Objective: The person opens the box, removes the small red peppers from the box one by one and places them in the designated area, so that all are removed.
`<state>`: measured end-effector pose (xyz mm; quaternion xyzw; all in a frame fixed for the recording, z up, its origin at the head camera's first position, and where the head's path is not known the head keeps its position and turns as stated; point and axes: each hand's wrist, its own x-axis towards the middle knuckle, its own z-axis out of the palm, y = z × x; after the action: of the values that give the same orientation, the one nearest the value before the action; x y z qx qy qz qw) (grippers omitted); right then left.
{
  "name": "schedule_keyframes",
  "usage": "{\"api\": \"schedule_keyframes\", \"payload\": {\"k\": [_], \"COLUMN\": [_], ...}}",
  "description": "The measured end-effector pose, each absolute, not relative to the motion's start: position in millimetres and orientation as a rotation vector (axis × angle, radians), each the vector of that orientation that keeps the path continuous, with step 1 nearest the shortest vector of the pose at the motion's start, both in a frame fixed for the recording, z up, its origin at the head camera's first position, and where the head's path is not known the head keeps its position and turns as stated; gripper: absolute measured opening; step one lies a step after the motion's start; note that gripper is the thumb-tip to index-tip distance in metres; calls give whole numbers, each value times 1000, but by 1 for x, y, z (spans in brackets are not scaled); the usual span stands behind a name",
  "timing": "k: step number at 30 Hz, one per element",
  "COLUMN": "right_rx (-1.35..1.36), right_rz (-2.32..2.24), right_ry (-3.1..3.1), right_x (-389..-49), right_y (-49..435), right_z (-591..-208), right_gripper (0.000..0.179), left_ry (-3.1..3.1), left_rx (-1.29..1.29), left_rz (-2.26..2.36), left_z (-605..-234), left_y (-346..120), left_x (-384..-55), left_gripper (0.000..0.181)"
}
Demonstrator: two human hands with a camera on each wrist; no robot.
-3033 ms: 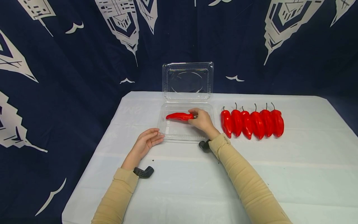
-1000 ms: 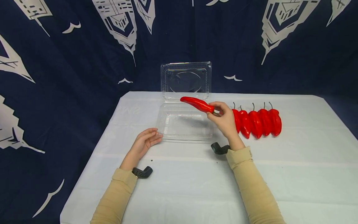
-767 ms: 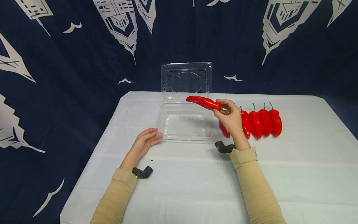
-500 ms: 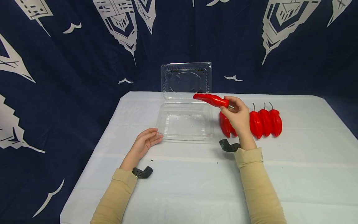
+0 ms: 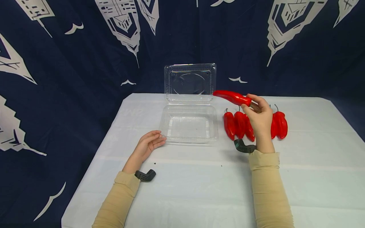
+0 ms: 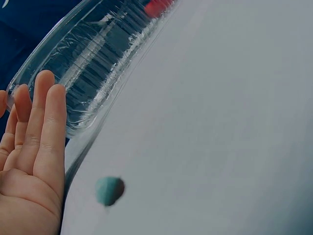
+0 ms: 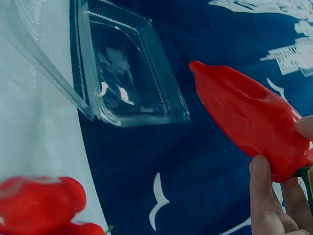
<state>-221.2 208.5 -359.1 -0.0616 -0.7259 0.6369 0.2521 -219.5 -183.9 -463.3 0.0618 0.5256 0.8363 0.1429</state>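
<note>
My right hand (image 5: 260, 117) pinches a red chili pepper (image 5: 232, 97) near its stem end and holds it in the air, tip pointing left. In the right wrist view the same pepper (image 7: 249, 115) sits between thumb and fingers. Below it, a row of several red peppers (image 5: 229, 125) lies on the table, partly hidden by the right hand. My left hand (image 5: 146, 145) rests at the near left corner of a clear plastic clamshell box (image 5: 189, 139), fingers loosely extended. In the left wrist view the left fingers (image 6: 55, 122) lie beside the box wall (image 6: 98, 73).
The box's lid (image 5: 190, 81) stands raised at the back. A white cloth covers the table (image 5: 188, 190), with small dark specks on it. A dark blue patterned curtain (image 5: 182, 38) hangs behind the table. Each wrist wears a black camera (image 5: 146, 175).
My right hand has lifted the pepper out of the box and carried it right and up, over the row of peppers. The box now holds no pepper. My left hand has stayed put.
</note>
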Motion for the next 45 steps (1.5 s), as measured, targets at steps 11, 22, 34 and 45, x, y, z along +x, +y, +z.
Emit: {"api": "schedule_keyframes", "payload": {"k": [11, 22, 34, 45], "right_rx": [-275, -277, -311, -384], "right_rz": [1806, 1863, 1920, 1920], "right_ry": [-1786, -1551, -1338, -1204], "right_x": [-218, -214, -205, -200], "right_y": [231, 253, 272, 289], "right_z": [-354, -356, -355, -355], "right_gripper": [44, 42, 42, 38], "left_ry": [1531, 1547, 1532, 1522], "left_rx": [173, 189, 208, 199], "left_rz": [2406, 2397, 2402, 2407], "left_z": [-464, -462, -464, -463], "left_y": [-184, -183, -185, -185], "left_x": [-219, -218, -219, -219], "left_gripper": [21, 25, 22, 19]}}
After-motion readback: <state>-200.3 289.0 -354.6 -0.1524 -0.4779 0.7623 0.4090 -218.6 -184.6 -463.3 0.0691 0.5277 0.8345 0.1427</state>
